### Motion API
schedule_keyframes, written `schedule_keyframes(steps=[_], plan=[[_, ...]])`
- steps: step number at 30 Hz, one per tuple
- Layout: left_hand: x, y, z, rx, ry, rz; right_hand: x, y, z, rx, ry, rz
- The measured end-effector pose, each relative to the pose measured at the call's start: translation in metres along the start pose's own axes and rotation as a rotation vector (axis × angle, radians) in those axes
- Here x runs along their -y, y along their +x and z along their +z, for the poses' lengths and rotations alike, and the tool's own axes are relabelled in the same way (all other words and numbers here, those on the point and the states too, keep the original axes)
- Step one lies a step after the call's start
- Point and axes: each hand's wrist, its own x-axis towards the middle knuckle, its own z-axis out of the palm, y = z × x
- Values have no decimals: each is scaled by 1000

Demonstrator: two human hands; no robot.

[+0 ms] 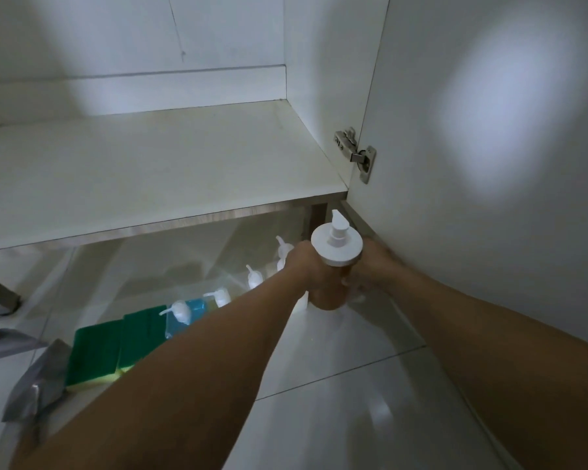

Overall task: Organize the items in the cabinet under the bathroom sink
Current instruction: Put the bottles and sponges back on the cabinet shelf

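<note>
Both hands, left hand (302, 266) and right hand (370, 269), are wrapped round an amber pump bottle (333, 266) at centre-right of the frame, so looks like the put-back step, next lifting it onto the bare cabinet shelf (150, 171) above.

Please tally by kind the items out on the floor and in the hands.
Pump bottles: 5, one amber bottle held by the left hand and right hand, four on the floor
Green sponges: 2
Grey pouch: 1
Total: 8
</note>
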Motion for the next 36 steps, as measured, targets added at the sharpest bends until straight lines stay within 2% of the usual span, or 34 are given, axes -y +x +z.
schedule_keyframes(steps=[3, 7, 10, 13, 19, 22, 28, 33, 36], plan=[[1, 1, 5, -53, -74, -11, 3, -2, 1, -7, 47, 15], [2, -4, 10, -18, -57, 15, 14, -8, 3, 1, 157, 81], [-1, -8, 4, -84, -25, 59, 26, -12, -4, -36, 115, 45], [-11, -15, -12, -144, -10, 74, 41, -23, -18, -6, -1, 8], [-32, -30, -56, -301, 126, 179, 77, -42, -56, 14, -62, -38], [-41, -36, -76, -375, 25, 272, 98, -54, -78, 19, -54, -98], [-64, -38, -126, -327, -326, 396, 152, -56, -109, -48, -37, -177], [-65, -13, -175, -341, -377, 421, 202, -34, -113, -13, -51, -177], [-62, 17, -202, -394, -415, 402, 231, -5, -102, 21, 28, -164]])
